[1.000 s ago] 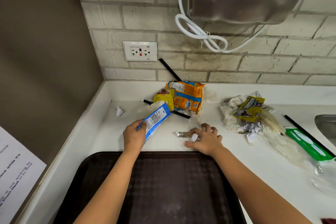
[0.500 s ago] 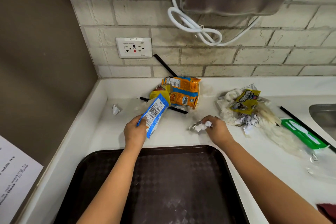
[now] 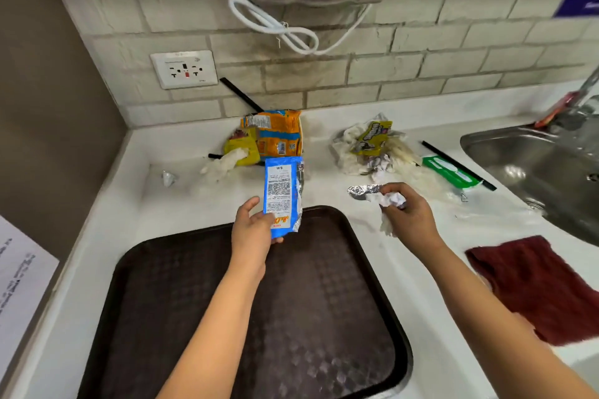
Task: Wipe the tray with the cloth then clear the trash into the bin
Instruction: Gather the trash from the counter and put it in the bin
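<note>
Trash lies scattered along the back of the white table, while the dark brown tray sits bare near the front edge. The person's left hand holds a blue wrapper upright over the far rim of the tray, thumb and fingers pinching its lower end. The right hand hovers just right of the tray, its fingers curled around crumpled white paper and a strip of foil that pokes out to the left. Behind the blue wrapper sits an orange snack bag with a yellow packet beside it. Further right there is a heap of tissue with a yellow wrapper, then a green packet near the steel sink. A dark red cloth lies flat on the table, right of the tray and well apart from both hands.
</note>
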